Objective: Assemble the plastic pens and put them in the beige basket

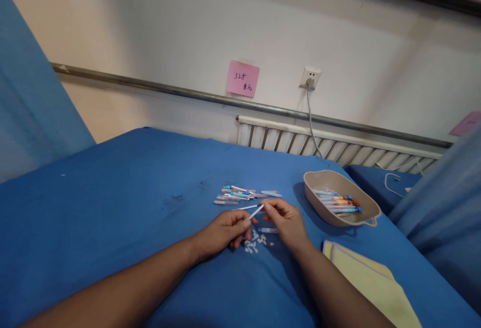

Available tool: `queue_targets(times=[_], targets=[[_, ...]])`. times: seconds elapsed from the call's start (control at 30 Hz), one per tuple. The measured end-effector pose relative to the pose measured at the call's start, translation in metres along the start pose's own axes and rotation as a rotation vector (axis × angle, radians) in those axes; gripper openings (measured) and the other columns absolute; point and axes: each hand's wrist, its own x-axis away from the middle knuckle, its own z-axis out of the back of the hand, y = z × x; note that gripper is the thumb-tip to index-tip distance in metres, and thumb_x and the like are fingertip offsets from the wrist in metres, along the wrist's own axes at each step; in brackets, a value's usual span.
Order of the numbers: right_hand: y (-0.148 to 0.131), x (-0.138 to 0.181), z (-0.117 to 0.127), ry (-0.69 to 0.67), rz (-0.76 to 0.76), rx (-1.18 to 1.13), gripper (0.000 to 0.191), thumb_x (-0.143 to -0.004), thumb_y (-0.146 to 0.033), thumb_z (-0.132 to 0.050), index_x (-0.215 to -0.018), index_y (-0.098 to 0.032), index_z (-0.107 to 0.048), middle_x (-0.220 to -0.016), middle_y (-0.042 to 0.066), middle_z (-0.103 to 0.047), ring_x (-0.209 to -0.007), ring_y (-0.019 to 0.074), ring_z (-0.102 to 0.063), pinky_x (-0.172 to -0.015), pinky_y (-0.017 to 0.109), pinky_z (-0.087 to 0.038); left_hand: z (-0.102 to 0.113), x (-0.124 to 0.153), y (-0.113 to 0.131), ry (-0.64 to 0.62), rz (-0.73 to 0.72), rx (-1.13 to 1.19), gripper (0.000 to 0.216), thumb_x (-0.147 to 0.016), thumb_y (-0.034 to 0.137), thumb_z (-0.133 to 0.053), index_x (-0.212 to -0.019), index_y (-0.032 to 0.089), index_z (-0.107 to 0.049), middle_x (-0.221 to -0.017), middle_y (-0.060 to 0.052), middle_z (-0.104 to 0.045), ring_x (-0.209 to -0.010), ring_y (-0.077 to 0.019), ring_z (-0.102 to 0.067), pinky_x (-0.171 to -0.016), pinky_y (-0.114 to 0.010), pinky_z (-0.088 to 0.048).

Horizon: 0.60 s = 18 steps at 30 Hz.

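Note:
Both my hands meet over the blue sheet, with a slim white pen refill between them. My left hand pinches its lower end. My right hand has thumb and fingertips closed at the upper end. Just behind them is another thin white stick; I cannot tell whether it touches my fingers. A pen with a blue end lies under the hands. Small white pieces are scattered on the sheet close to me. Beyond the hands lies a loose pile of pens.
A beige basin holding several pens stands at the right. Nearer me on that side lies a folded yellow cloth. The blue-covered bed ends at a wall with a radiator and rail. Blue curtains hang at both sides.

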Motion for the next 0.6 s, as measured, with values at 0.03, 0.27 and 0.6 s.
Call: queue_targets(times=[0.03, 0.27, 0.6], targets=[[0.001, -0.002, 0.002, -0.004, -0.003, 0.000, 0.021, -0.075, -0.040, -0.063, -0.081, -0.023, -0.072, -0.071, 0.001, -0.069, -0.059, 0.0146, -0.059, -0.058, 0.025, -0.046, 0.000, -0.001, 0.000, 0.013, 0.006, 0.016, 0.041, -0.083, 0.051, -0.052, -0.099, 0.014, -0.056, -0.071, 0.001, -0.059, -0.045, -0.0048, -0.042, -0.045, -0.018, -0.032], [0.017, -0.007, 0.024, -0.162, 0.008, 0.243, 0.013, -0.070, -0.029, -0.066, -0.080, -0.022, -0.070, -0.063, -0.001, -0.064, -0.055, 0.0134, -0.053, -0.054, 0.024, -0.041, 0.004, -0.005, 0.002, 0.113, 0.005, 0.102, 0.048, -0.077, 0.055, -0.058, -0.100, 0.013, -0.058, -0.076, -0.001, -0.059, -0.049, -0.0056, -0.046, -0.045, -0.018, -0.033], [0.012, -0.003, 0.030, -0.294, 0.141, 0.678, 0.020, -0.070, -0.015, -0.061, -0.087, -0.023, -0.068, -0.073, 0.001, -0.065, -0.068, 0.0167, -0.056, -0.064, 0.026, -0.038, 0.010, -0.004, 0.000, 0.131, 0.016, 0.178, 0.049, -0.078, 0.053, -0.057, -0.107, 0.013, -0.057, -0.070, 0.000, -0.056, -0.044, -0.0053, -0.042, -0.042, -0.018, -0.030]])
